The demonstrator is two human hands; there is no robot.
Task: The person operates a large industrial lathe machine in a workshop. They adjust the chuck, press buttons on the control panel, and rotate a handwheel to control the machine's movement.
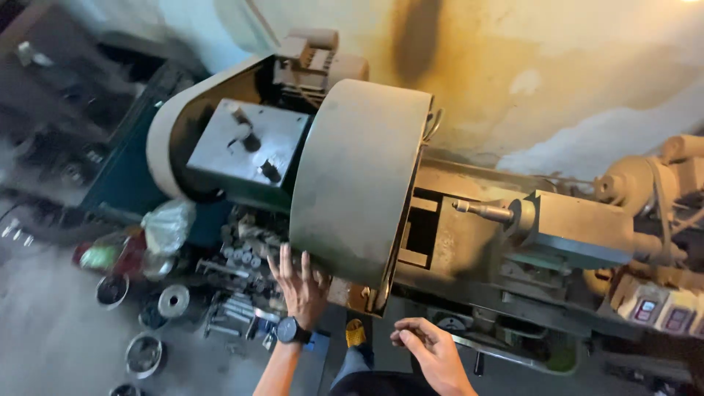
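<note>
A metal lathe (469,235) stands against the wall, with a large curved guard cover (359,176) over its chuck. My left hand (299,284), with a black watch on the wrist, presses flat with spread fingers against the lower left edge of that cover. My right hand (429,348) hovers below the lathe's front, fingers loosely curled, holding nothing. A tailstock (572,227) with a pointed spindle (484,211) sits to the right of the cover. The headstock with a grey plate and levers (246,147) lies to the left.
A tray of metal parts and tools (238,282) sits below the headstock. Round tins (143,354), a metal disc (174,301) and a plastic bag (167,226) lie on the floor at left. A control panel with buttons (660,312) is at the right.
</note>
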